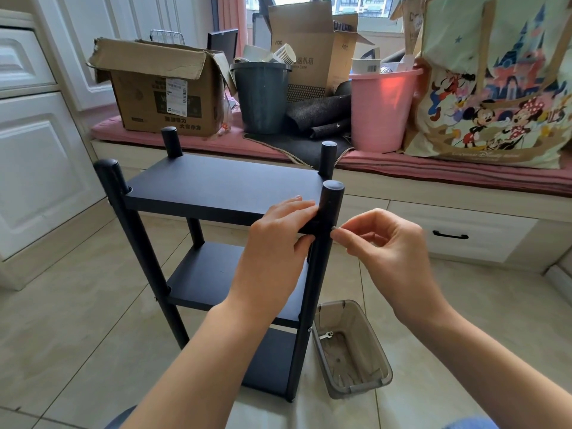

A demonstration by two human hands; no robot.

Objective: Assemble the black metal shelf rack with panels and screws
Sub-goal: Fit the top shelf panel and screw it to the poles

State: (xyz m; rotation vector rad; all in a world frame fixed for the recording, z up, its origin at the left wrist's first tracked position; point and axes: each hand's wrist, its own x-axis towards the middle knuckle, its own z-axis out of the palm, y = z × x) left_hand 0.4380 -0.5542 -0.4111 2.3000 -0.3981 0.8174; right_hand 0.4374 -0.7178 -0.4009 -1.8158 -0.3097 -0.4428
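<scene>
Pinching a small silver screw [334, 227] between thumb and forefinger, the right hand [388, 252] holds it against the outer side of the near right post [328, 218] of a black metal shelf rack [216, 243], level with the top panel [223, 187]. The left hand [278, 239] grips that panel's near right corner, fingers curled over the top surface and thumb tucked beneath the edge, right beside the post.

The rack stands upright on a pale tiled floor [77, 305], three dark panels stacked between four round posts whose capped tops rise above the uppermost shelf. Just to the rack's right on the floor sits a translucent grey plastic bin [365, 388], with a small silver wrench [326, 335] and some loose bits of hardware, too small to identify, in it.

Behind the rack runs a low window seat with a pink cushion [464, 171]. On it, from left to right, sit an open cardboard box [161, 97], a dark grey bucket [263, 97] filled with paper cups, a pink bucket [380, 109] and a large cartoon-printed tote bag [495, 88]. White panelled cabinet doors [37, 150] line the left side.
</scene>
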